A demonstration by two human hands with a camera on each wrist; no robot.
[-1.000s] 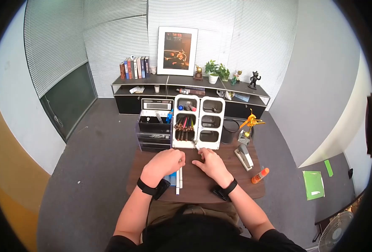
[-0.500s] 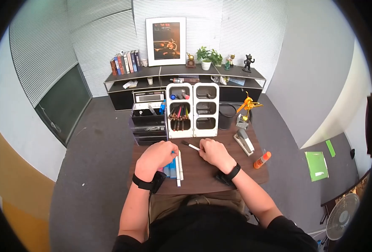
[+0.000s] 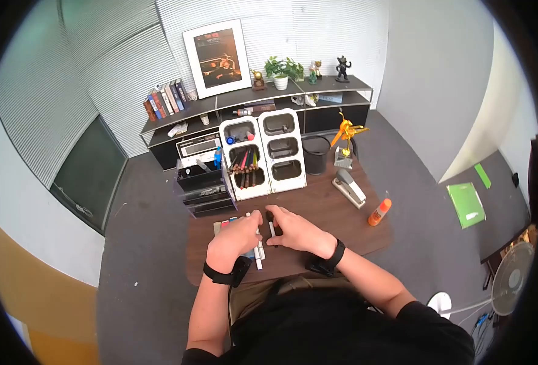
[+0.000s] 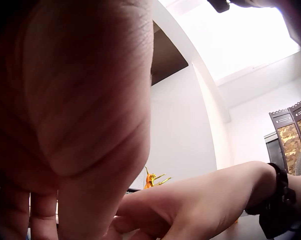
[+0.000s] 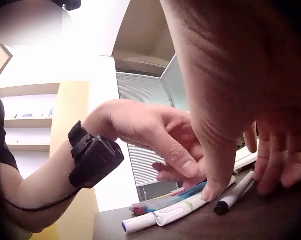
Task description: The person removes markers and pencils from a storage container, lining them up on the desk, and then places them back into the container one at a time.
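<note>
My left hand (image 3: 235,237) hovers low over a row of pens on the table, fingers loosely bent and thumb out. The row includes white pens (image 3: 259,254) and a blue pen (image 5: 163,202), partly hidden under that hand. Beside the row, a white marker with a black cap (image 5: 234,194) lies lengthwise along the tabletop. My right hand (image 3: 298,231) is spread over this marker, its fingers beyond it and its thumb on the near side, with a gap showing around it. In the right wrist view the thumb tip overlaps a white pen (image 5: 183,210).
A white organizer (image 3: 270,185) stands at the table's back, with pencils (image 3: 244,164) in its left half. Left of it is a dark drawer box (image 3: 205,191). A stapler (image 3: 349,188), an orange glue stick (image 3: 379,213) and a golden figurine (image 3: 346,137) stand on the right.
The right hand has brought the marker left and nearer, turned it lengthwise beside the row and loosened its grip. The left hand stays over the pens. The head view has tilted.
</note>
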